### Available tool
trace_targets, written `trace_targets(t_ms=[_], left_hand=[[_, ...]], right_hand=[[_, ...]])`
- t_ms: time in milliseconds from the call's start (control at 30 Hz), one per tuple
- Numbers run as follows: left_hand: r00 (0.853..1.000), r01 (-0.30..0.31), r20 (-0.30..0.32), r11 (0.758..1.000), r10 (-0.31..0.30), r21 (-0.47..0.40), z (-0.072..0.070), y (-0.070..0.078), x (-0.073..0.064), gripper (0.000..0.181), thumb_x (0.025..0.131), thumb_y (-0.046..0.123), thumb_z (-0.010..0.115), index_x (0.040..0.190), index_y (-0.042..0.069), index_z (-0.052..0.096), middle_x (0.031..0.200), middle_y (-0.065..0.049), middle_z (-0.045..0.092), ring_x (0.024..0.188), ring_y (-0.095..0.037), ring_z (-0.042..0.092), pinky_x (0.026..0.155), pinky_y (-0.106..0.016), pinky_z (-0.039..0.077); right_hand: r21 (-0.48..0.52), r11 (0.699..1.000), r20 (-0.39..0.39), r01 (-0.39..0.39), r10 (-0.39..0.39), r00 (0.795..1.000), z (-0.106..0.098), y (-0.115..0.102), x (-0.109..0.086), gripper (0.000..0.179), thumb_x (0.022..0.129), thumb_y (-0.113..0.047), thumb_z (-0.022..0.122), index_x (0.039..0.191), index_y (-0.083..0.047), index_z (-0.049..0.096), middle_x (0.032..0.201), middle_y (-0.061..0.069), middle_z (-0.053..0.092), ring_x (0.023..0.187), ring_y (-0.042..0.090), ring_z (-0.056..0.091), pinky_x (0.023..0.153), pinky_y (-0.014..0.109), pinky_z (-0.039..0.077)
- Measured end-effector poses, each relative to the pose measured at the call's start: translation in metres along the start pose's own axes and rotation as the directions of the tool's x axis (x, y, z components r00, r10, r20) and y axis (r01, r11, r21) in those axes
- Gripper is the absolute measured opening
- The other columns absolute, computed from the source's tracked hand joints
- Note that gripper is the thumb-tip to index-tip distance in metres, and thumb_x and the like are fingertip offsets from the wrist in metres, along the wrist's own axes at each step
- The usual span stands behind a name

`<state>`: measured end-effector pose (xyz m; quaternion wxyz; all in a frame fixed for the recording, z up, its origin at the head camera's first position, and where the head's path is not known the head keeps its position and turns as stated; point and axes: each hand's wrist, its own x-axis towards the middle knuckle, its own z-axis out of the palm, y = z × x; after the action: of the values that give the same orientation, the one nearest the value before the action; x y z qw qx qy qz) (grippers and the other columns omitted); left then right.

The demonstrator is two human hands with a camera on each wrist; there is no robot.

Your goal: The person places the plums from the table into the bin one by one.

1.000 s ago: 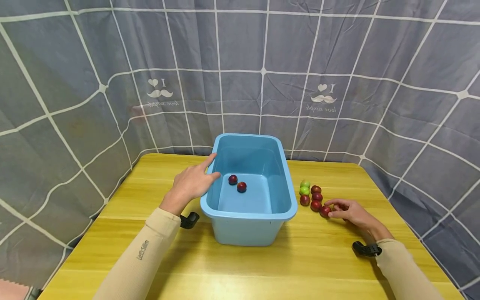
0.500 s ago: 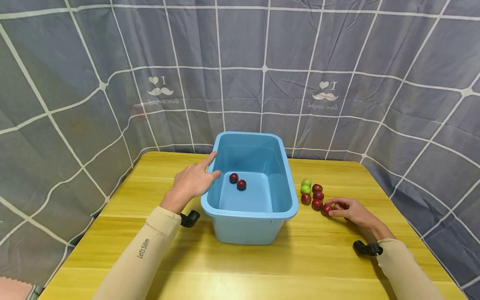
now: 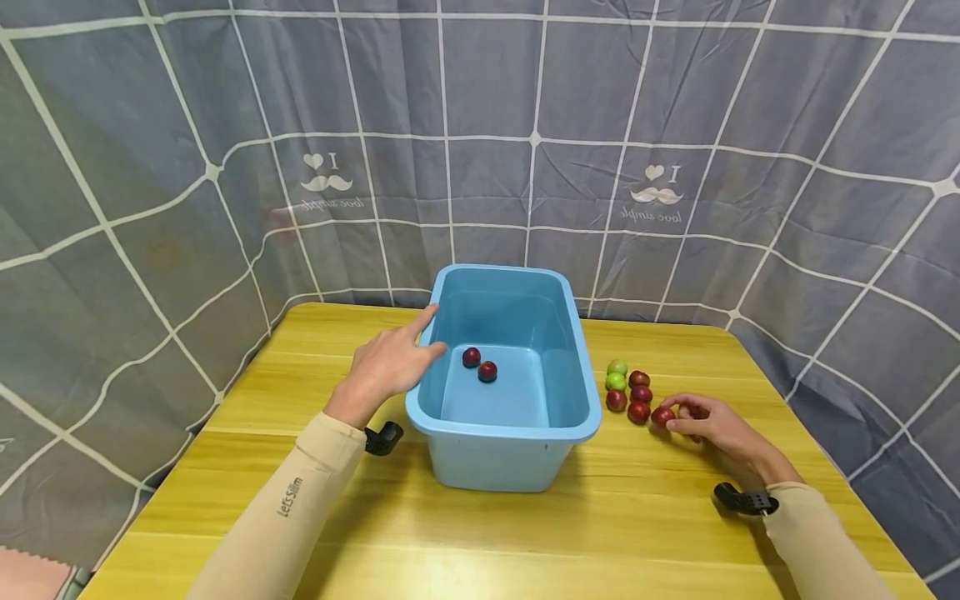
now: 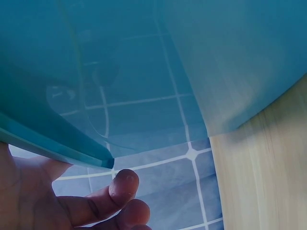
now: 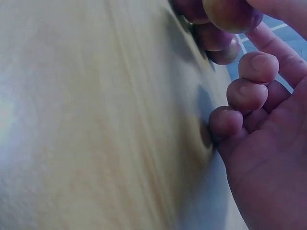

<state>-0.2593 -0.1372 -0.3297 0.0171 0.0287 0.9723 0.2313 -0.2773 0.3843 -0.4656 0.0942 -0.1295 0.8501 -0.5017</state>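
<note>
My left hand (image 3: 390, 367) rests on the left rim of a deep blue plastic tub (image 3: 498, 458), index finger and thumb over the edge. In the left wrist view, the other fingers (image 4: 125, 184) hang loosely curled outside, below the rim. Two dark red plums (image 3: 487, 372) lie on the tub's floor. To the right of the tub, my right hand (image 3: 720, 425) pinches a red plum (image 3: 662, 416) between thumb and index finger. Its remaining fingers are curled near the table in the right wrist view, and the held plum (image 5: 230, 14) overlaps others behind it.
Beside the held plum, several red plums (image 3: 639, 412) and two green fruits (image 3: 616, 381) sit in two short rows on the yellow wooden table (image 3: 600, 533). A grey curtain (image 3: 487, 183) with white lines hangs behind and at both sides.
My right hand has drawn the pinched plum slightly right, widening the gap to the neighbouring plum. The left hand stays on the tub's rim; the head view has shifted a little.
</note>
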Motion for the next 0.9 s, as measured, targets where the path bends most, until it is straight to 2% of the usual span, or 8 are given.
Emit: trace_targets(t_ms=[233,333,467,600,900], left_hand=[[1.000,0.000,0.001,1.000,0.000,0.001,-0.001,0.000,-0.001,0.070,0.098,0.057,0.044,0.161,0.043,0.015,0.152,-0.013,0.050,0.111,-0.035,0.062,0.063,-0.039,0.045],[1.000,0.001,0.001,1.000,-0.001,0.004,-0.001,0.000,-0.002,0.070,0.098,0.057,0.044,0.161,0.043,0.015,0.151,-0.013,0.051,0.109,-0.034,0.062,0.063,-0.040,0.045],[1.000,0.001,-0.003,1.000,-0.001,0.001,-0.001,0.000,-0.001,0.070,0.098,0.057,0.044,0.161,0.043,0.016,0.149,-0.014,0.052,0.100,-0.032,0.062,0.061,-0.039,0.044],[1.000,0.004,0.004,1.000,-0.004,-0.003,-0.001,0.000,-0.001,0.070,0.098,0.057,0.044,0.161,0.044,0.015,0.147,-0.014,0.054,0.091,-0.029,0.062,0.060,-0.039,0.044],[1.000,-0.003,-0.001,1.000,0.003,-0.009,-0.001,0.001,-0.001,0.070,0.098,0.057,0.044,0.161,0.043,0.016,0.146,-0.014,0.054,0.091,-0.029,0.062,0.058,-0.039,0.044]], right_hand=[[0.036,0.998,0.005,0.049,-0.049,0.999,-0.010,-0.010,-0.002,0.029,0.096,-0.011,0.066,0.122,0.001,0.060,0.075,-0.002,0.052,0.070,0.036,0.047,0.060,0.037,0.045],[0.032,0.997,-0.001,0.076,-0.076,0.997,-0.013,-0.021,-0.001,0.028,0.095,-0.009,0.066,0.120,0.001,0.060,0.076,-0.003,0.051,0.070,0.033,0.046,0.061,0.038,0.044],[0.009,0.993,-0.012,0.114,-0.113,0.993,-0.018,-0.040,0.002,0.027,0.096,-0.010,0.066,0.120,0.000,0.061,0.077,-0.001,0.049,0.070,0.025,0.045,0.061,0.036,0.041],[-0.008,0.988,-0.009,0.152,-0.152,0.988,-0.022,-0.057,0.007,0.027,0.097,-0.010,0.065,0.122,0.000,0.061,0.079,0.000,0.048,0.069,0.021,0.044,0.060,0.035,0.040],[-0.010,0.972,-0.018,0.235,-0.235,0.972,-0.026,-0.089,0.021,0.023,0.098,-0.007,0.063,0.120,-0.001,0.062,0.080,-0.001,0.049,0.070,0.019,0.045,0.062,0.032,0.040]])
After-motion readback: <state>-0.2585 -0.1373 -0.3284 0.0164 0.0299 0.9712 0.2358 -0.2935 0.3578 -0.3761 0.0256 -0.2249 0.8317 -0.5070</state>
